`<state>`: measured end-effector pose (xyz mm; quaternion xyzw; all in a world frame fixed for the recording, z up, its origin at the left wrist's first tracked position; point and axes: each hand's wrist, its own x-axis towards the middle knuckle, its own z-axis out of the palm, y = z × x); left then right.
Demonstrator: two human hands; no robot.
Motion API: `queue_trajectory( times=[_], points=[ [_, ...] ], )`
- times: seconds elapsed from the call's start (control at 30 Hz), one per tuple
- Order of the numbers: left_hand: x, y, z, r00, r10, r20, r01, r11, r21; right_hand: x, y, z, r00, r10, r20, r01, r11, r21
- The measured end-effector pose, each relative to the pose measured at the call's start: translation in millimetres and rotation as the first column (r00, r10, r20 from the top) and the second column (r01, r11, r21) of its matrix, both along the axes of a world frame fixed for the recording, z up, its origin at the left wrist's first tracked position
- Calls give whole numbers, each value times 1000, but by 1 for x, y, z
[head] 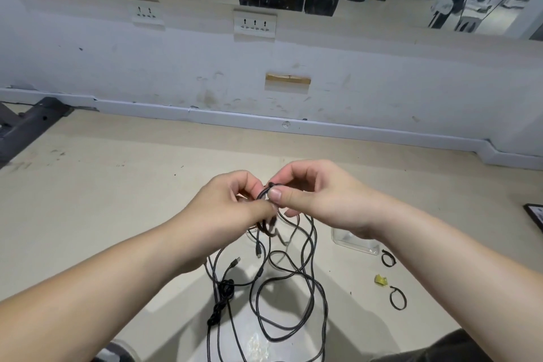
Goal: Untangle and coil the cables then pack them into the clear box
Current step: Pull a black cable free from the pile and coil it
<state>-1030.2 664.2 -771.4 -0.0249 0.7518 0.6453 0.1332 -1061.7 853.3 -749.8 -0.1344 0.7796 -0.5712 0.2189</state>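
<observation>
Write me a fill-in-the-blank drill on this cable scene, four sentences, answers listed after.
1. Both hands pinch the black cables at ____ height above the floor.
2. The clear box sits below the ____ hand.
3. The left hand holds cable colored ____.
4. The two small black ties lie on the ____.

Answers: the same; right; black; floor

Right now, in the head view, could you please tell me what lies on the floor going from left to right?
Dark metal frame → knotted cable clump → loose cable loops → clear box → yellow scrap → black-framed object at the edge.
</observation>
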Motion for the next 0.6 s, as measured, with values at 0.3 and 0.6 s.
queue_trajectory(
  times=[0.3, 0.6],
  points=[
    [-10, -9, 14, 995, 47, -91, -41, 997, 68, -6, 3, 3, 965, 31, 259, 53, 949, -311],
    [-12, -18, 9, 980, 103, -168, -105, 994, -3, -7, 6, 1, 990, -52, 132, 87, 957, -276]
  ],
)
